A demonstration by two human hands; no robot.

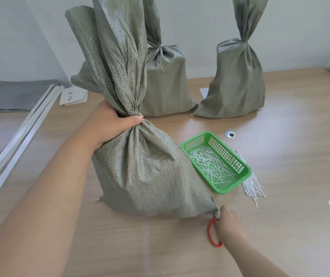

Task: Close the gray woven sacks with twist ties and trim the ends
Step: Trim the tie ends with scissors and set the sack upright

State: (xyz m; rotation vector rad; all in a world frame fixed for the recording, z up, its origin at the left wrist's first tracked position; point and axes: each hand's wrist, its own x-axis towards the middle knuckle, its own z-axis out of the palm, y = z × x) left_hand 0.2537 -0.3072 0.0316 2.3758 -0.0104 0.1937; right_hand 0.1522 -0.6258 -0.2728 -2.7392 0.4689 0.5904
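A gray woven sack [146, 172] stands upright on the wooden table in front of me. My left hand [114, 124] grips its gathered neck, with the loose top fanning upward. At the sack's lower right corner my right hand [230, 224] lies over red-handled scissors [212, 234] on the table; the blades are hidden by the hand and the sack corner. A green plastic basket [238, 156] to the right of the sack contains several white tie pieces. Beside the basket lies a bundle of white twist ties [254, 188].
Two more gray sacks [166, 82] [238, 82] stand with cinched necks at the back of the table [290, 226]. Flat gray sacks [10, 96], papers and white strips lie at the left. Two round cable holes [229, 134] sit in the tabletop right of the basket.
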